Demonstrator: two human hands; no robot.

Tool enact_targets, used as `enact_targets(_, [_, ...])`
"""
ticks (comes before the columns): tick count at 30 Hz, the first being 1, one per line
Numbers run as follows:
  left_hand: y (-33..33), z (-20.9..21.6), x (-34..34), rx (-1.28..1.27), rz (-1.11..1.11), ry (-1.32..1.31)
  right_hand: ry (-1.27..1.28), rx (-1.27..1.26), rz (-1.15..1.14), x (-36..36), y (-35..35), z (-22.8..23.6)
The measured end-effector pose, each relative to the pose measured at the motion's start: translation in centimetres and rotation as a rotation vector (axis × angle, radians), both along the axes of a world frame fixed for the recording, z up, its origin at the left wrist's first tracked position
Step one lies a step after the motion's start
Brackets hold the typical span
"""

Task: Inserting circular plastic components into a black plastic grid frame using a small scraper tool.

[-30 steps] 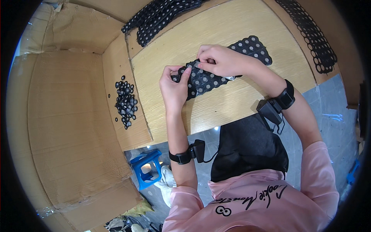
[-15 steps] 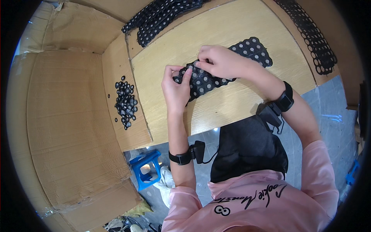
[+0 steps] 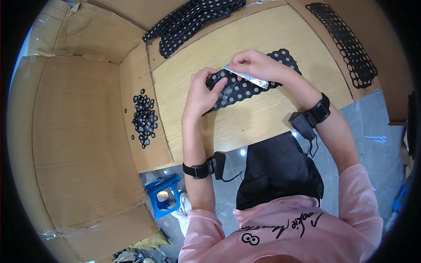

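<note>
On the pale wooden board lies a black sheet (image 3: 239, 90) covered with rows of grey round discs. My left hand (image 3: 202, 94) grips the sheet's left end, its thumb on top and its fingers curled at the far edge. Closed in a pinch, my right hand (image 3: 254, 64) holds the upper end of a flat, shiny silver strip (image 3: 256, 81). The strip slants across the sheet toward the lower right; I cannot tell its exact kind. My right forearm passes over the sheet's right part.
Loose black rings with grey centres (image 3: 144, 118) are heaped on cardboard at the left. Similar disc-covered sheets (image 3: 188, 22) are stacked at the back. A black sheet with open round holes (image 3: 344, 44) lies far right. Cardboard walls (image 3: 79, 131) enclose the board (image 3: 175, 114); a blue stool (image 3: 164, 197) stands below.
The silver strip has come into sight under my right hand. My left hand's fingers have shifted from a pinch near the sheet's far edge to a wider hold on its left end.
</note>
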State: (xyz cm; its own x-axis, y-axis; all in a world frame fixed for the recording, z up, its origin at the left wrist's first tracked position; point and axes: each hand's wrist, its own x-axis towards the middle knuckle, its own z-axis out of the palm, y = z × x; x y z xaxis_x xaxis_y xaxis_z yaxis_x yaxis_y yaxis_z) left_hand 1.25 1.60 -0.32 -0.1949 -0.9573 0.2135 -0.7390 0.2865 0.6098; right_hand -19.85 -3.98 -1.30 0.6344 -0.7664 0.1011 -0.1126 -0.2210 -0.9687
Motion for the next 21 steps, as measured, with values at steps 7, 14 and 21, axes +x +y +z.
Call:
enact_targets(7, [0.25,0.36,-0.34,0.187,0.019,0.350,0.100,-0.094,0.053,-0.43,-0.24,-0.11])
enact_targets(14, [0.19,0.02,-0.25,0.204,0.029,0.392,0.147,-0.249,0.035,-0.45,0.05,-0.13])
enact_targets(21, [0.39,0.14,-0.50,0.171,0.079,0.412,0.152,-0.341,0.033,-0.27,0.56,0.15])
